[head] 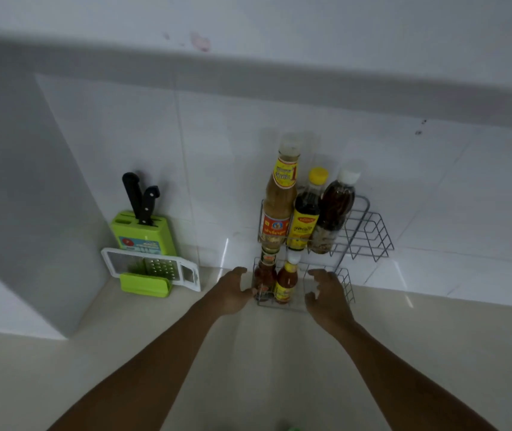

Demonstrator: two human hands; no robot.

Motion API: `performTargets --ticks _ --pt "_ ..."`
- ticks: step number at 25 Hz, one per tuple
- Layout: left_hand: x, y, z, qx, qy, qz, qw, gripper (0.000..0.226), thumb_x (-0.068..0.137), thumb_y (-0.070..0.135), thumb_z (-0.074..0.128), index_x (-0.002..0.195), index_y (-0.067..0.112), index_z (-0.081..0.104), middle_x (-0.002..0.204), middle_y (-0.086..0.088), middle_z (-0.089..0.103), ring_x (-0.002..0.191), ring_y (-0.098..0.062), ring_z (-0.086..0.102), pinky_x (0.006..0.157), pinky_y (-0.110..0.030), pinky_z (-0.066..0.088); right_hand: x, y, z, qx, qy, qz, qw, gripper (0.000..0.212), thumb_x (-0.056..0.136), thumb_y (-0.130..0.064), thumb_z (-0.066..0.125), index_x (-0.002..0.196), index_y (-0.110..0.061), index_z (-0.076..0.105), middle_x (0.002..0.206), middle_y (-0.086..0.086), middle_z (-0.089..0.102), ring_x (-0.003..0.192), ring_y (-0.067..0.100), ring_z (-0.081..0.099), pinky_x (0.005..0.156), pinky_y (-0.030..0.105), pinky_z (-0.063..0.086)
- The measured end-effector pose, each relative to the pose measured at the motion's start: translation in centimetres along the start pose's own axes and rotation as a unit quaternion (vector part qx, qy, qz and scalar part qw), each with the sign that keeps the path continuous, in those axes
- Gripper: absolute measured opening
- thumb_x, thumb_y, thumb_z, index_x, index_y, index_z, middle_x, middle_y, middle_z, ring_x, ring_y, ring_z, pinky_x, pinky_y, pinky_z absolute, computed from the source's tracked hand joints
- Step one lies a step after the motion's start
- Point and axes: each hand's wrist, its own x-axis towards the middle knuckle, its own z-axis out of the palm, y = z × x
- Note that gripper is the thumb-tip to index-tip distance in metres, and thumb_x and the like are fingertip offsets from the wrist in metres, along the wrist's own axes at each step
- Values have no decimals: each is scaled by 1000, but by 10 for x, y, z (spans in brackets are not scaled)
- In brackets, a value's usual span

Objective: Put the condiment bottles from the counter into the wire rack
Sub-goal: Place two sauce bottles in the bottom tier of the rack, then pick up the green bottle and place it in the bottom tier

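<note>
bottles stand upright, caps up, in wire rack.

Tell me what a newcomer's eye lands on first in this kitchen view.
First, the two-tier wire rack against the white tiled wall, with three tall bottles crowding its upper tier and two smaller sauce bottles below. Next, both open hands at the lower tier: the left hand by its left edge, the right hand at its right side. Off to the left, the bright green knife block with black-handled knives stands out.
</note>
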Motion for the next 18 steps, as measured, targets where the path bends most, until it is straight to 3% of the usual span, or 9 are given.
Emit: performTargets --ticks 2,3,5,7,9,11,14,16,18 --pt "-30 14 -10 38 -34 22 998 56 101 28 50 153 17 31 157 -11 38 140 -25 43 102 -23 35 -33 1 -3 12 28 -42 999 42 81 7 57 111 -22 65 104 -2 55 101 21 61 76 18 48" --pt "-44 24 -14 54 -46 40 997 52 102 22 47 152 18 33 156 -11 40 139 -25 44 103 -23 35 -49 4 -4 7 0 -46 999 41 81 5 53 102 -28 65 98 -5 57 93 19 61 71 18 48" --pt "-79 46 -17 83 -60 74 992 55 99 7 43 151 20 35 154 -11 43 138 -26 46 104 -25 37 -87 13 -2 -35 -146 -19 989 40 81 -2 52 100 -35 64 100 -7 61 88 16 62 68 27 55" --pt "-115 64 -11 110 -80 97 986 66 92 -3 43 152 25 32 151 -12 44 133 -27 49 102 -29 42 -123 25 5 -104 -313 -1 944 47 80 -11 60 122 -33 61 121 -4 57 106 18 59 83 35 56" --pt "-150 68 9 127 -124 106 978 77 88 -8 49 153 28 28 152 -9 41 133 -25 48 98 -29 45 -158 36 14 -168 -399 -22 901 62 77 -19 68 136 -32 54 137 -1 48 126 21 51 102 38 49" --pt "-181 55 35 154 -172 87 969 87 84 -8 56 154 30 22 155 -8 37 135 -24 46 100 -32 48 -187 45 25 -182 -406 -41 895 65 77 -19 71 138 -31 53 138 0 45 128 21 50 105 36 47" --pt "-220 13 79 126 -171 56 976 100 81 2 68 158 28 9 163 -3 23 145 -21 33 111 -28 38 -224 58 35 -168 -330 -68 926 48 84 -15 70 129 -28 58 126 0 48 114 21 58 91 28 48" --pt "-243 -21 114 -24 -117 28 992 109 76 5 77 158 27 8 162 3 21 145 -13 29 112 -25 35 -246 66 37 -159 -279 -69 945 37 85 -13 66 118 -30 62 117 -2 51 105 22 61 85 30 50" --pt "-255 -51 149 -185 -22 -18 982 112 69 2 83 156 23 15 157 5 27 143 -12 29 111 -26 36 -260 72 36 -134 -257 -67 955 34 81 -16 67 111 -32 64 107 -6 51 98 20 62 78 29 48"
